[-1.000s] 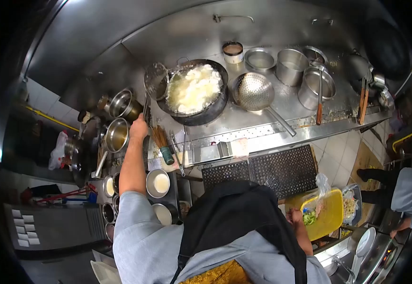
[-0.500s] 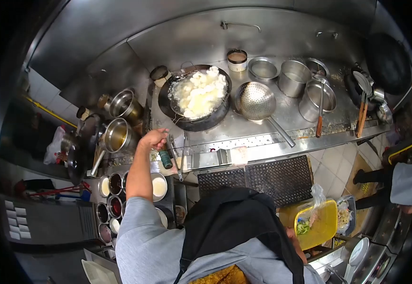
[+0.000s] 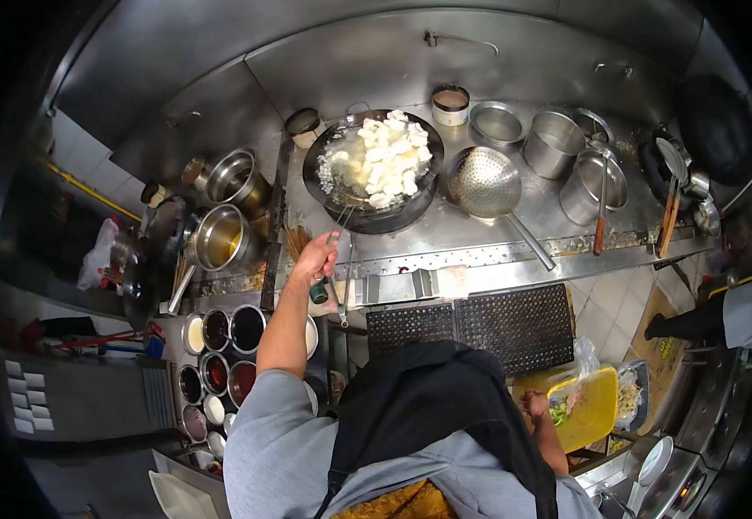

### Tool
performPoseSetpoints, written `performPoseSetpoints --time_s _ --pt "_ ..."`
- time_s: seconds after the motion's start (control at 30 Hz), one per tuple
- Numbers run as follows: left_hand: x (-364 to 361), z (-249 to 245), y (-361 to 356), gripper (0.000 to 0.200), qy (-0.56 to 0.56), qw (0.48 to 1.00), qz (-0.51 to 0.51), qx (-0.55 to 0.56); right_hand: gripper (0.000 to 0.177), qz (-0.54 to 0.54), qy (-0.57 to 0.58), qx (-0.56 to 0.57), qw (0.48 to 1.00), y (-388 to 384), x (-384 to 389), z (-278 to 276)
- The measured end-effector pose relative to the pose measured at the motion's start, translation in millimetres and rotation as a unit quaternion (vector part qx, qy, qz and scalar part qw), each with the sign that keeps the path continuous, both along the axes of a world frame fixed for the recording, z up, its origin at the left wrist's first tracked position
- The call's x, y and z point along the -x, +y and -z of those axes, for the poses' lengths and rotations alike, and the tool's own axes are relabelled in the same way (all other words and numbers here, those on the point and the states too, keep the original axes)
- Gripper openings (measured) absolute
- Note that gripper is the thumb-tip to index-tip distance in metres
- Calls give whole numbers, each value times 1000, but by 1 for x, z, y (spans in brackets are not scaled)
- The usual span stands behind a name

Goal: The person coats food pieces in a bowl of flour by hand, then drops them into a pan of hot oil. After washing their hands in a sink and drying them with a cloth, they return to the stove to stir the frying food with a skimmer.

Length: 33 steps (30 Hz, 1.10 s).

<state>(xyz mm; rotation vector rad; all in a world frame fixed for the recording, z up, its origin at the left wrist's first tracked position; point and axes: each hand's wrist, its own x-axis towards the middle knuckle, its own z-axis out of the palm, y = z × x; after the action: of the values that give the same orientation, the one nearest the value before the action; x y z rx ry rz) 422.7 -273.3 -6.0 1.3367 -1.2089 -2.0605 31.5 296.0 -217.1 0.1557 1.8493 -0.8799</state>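
My left hand (image 3: 317,258) is closed around the thin wire handle of a strainer (image 3: 342,221), which reaches into the black wok (image 3: 376,223). Pale white chunks of food (image 3: 393,156) are heaped in the wok, in bubbling liquid. Just beneath my left hand is a dark green bottle-like object (image 3: 319,292), partly hidden, beside a long metal utensil (image 3: 344,313). Down at my side, my right hand (image 3: 535,403) has its fingers curled near the rim of the yellow tub (image 3: 599,411); what is in it, if anything, is hidden.
A perforated ladle (image 3: 485,183) rests right of the wok, before steel pots (image 3: 554,145). Sauce containers (image 3: 215,374) stand at lower left, a pot of yellow liquid (image 3: 222,238) above them. Black mats (image 3: 514,329) cover the floor. Another person (image 3: 743,316) stands far right.
My left hand has shifted right and closed on the strainer's wire handle. The white chunks sit farther right in the wok. My right hand shows more fully; the view has shifted slightly.
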Motion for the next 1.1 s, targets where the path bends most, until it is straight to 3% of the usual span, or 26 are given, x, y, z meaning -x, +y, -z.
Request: performPoseSetpoints --time_s 0.1,0.13,0.2,0.37,0.53,0.6,0.7,0.87,0.93,0.97,1.03,1.07,1.1 --pt "-5 -9 18 34 24 999 -41 5 14 -95 -21 74 993 19 10 61" --pt "-9 -9 23 34 24 999 -48 7 21 -324 73 147 932 29 19 79" --pt "-13 -10 26 32 15 998 -58 19 19 -389 113 119 907 27 31 85" --pt "-11 -31 50 31 -77 989 -82 91 16 -399 101 76 908 -11 89 72" --pt "13 -42 58 29 -153 968 -102 173 16 -396 122 123 902 -66 159 50" --pt "30 -43 58 31 -210 946 -105 222 17 -171 2 -27 985 -97 173 24" --pt "50 -38 61 32 -232 933 -116 251 29 -232 -6 -4 973 -105 208 38" --pt "84 -33 71 32 -322 877 -145 327 27 -239 -17 -19 971 -104 224 34" --pt "92 -36 74 35 -361 860 -138 332 27 -299 -29 -44 953 -96 226 32" --pt "94 -34 73 35 -365 859 -141 331 27 -302 -31 -44 952 -90 230 40" --pt "97 -27 71 35 -405 808 -122 411 26 -454 18 -9 891 -78 240 69" --pt "108 -40 76 35 -423 779 -111 449 25 -248 -176 11 952 -35 273 205" --pt "111 -40 75 35 -425 779 -112 448 25 -386 -67 14 920 -38 268 181"
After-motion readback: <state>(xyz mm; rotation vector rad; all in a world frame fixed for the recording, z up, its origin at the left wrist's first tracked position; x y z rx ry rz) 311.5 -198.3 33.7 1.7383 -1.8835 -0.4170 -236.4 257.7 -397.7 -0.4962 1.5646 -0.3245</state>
